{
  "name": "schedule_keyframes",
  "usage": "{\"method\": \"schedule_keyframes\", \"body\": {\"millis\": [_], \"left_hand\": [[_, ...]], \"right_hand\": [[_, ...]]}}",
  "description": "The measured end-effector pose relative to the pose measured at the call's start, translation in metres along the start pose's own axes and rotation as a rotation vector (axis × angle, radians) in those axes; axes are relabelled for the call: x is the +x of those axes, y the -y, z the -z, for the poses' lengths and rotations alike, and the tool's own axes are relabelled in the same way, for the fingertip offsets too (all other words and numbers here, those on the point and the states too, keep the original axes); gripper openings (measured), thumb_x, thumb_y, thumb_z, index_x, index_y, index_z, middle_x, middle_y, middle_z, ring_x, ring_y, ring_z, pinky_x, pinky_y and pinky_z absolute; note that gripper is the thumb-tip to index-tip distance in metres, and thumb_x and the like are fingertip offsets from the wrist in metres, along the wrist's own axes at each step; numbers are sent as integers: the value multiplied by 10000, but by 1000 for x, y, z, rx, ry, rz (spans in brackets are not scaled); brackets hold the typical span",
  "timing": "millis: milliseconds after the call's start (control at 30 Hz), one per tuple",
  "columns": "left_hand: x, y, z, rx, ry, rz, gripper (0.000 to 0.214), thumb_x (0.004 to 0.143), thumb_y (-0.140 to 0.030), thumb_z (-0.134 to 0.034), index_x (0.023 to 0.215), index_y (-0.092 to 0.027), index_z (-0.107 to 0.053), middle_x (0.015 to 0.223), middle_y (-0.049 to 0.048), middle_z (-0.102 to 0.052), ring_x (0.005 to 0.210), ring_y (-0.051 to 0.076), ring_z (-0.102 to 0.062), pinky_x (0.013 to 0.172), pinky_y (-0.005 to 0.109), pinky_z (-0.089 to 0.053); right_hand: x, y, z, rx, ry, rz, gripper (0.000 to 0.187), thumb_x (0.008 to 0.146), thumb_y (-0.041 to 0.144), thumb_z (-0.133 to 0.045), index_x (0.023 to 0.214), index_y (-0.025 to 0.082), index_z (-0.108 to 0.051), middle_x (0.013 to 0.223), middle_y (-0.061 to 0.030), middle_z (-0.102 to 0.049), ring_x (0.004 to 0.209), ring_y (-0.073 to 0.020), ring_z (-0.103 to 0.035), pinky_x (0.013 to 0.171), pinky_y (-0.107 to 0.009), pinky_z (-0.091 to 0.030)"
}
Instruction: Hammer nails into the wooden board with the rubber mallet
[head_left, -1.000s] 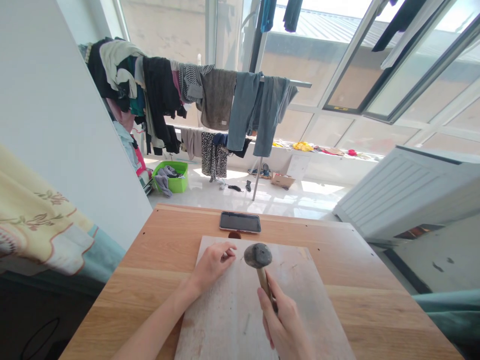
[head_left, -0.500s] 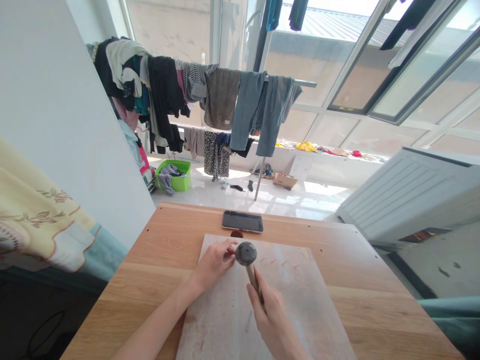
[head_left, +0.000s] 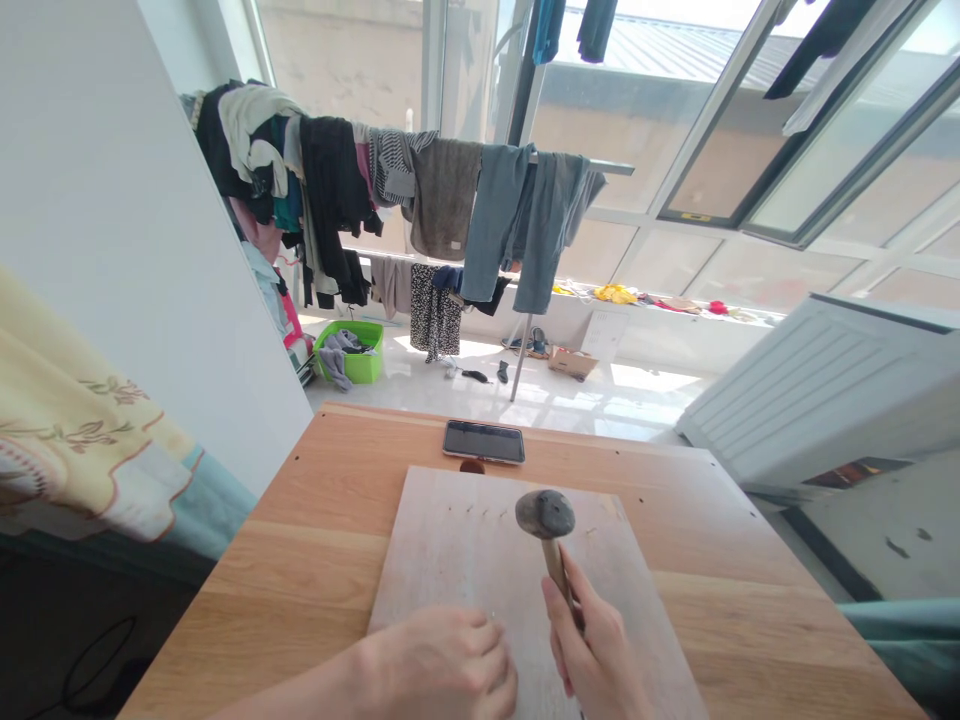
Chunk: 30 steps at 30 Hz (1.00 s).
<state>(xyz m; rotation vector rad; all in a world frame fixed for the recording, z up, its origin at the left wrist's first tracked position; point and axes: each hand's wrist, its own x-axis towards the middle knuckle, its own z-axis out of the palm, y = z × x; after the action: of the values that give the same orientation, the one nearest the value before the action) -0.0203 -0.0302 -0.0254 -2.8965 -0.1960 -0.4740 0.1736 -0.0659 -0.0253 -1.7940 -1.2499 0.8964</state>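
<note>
Moved: left hand (head_left: 439, 665) has drawn back to the board's near edge; hammer (head_left: 551, 530) has swung right, away from it.
Right hand (head_left: 596, 640): clenched around the wooden handle.
Left hand: fingers bunched on the board; cannot tell if they pinch anything.
Hammer: raised above the wooden board (head_left: 450, 545), rounded dark-grey head, beyond the right hand.
Board: row of small nails (head_left: 480, 511) near its far edge.
</note>
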Motion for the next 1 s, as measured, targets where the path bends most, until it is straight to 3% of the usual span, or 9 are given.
{"method": "schedule_keyframes", "body": {"millis": [100, 200, 267, 400, 467, 600, 800, 1000], "left_hand": [[4, 8, 6, -37, -64, -82, 102, 878, -117, -570, 805, -139, -638, 612, 17, -558, 580, 148, -561, 545, 283, -417], [0, 20, 14, -107, -57, 18, 92, 897, -90, -562, 873, -146, -631, 667, 17, -581, 625, 148, -571, 585, 272, -446], [-6, 34, 14, -262, -114, 238, 147, 921, -68, -524, 959, -156, -635, 780, 33, -643, 721, 142, -616, 662, 247, -490], [-22, 68, 1, -611, -396, 875, 162, 936, -149, -533, 980, -198, -681, 934, 29, -711, 846, 141, -668, 780, 247, -539], [-28, 81, -7, -678, -440, 1030, 131, 907, -186, -575, 910, -199, -705, 900, 19, -730, 803, 147, -672, 769, 260, -548], [-31, 91, -15, -750, -411, 1070, 154, 902, -223, -578, 915, -206, -730, 912, 14, -753, 764, 141, -668, 750, 254, -556], [-31, 87, -15, -787, -393, 1054, 162, 900, -232, -573, 921, -203, -730, 925, 17, -752, 826, 154, -685, 766, 255, -553], [-34, 84, -20, -791, -384, 1063, 165, 877, -203, -591, 1006, -199, -694, 921, 12, -741, 783, 138, -680, 749, 247, -547]], "right_hand": [[-3, 1, -2, 9, 20, 18, 811, 900, 686, -417, 1426, 76, -507, 363, 97, -348, 307, -149, -399, 348, -248, -347], [-5, -1, -5, 34, 24, 21, 819, 898, 677, -429, 1427, 55, -501, 354, 99, -343, 293, -145, -388, 328, -244, -342], [-6, -1, -7, 69, 25, 13, 830, 900, 677, -419, 1440, 50, -478, 351, 107, -336, 276, -142, -381, 318, -242, -346], [-7, 4, -12, 88, 28, 14, 828, 899, 686, -415, 1435, 59, -484, 347, 113, -323, 272, -139, -372, 329, -240, -352], [-8, 6, -14, 91, 35, 16, 813, 898, 681, -425, 1425, 66, -496, 352, 110, -329, 282, -136, -372, 334, -236, -349], [-9, 6, -19, 101, 51, 18, 797, 901, 672, -432, 1416, 68, -503, 361, 105, -337, 287, -129, -358, 325, -228, -332], [-11, 2, -25, 91, 81, 27, 764, 910, 664, -424, 1402, 88, -520, 363, 98, -344, 283, -120, -322, 302, -217, -278], [-10, 6, -32, 58, 140, 39, 736, 936, 654, -367, 1420, 116, -500, 376, 102, -334, 283, -125, -347, 306, -213, -301]]}}
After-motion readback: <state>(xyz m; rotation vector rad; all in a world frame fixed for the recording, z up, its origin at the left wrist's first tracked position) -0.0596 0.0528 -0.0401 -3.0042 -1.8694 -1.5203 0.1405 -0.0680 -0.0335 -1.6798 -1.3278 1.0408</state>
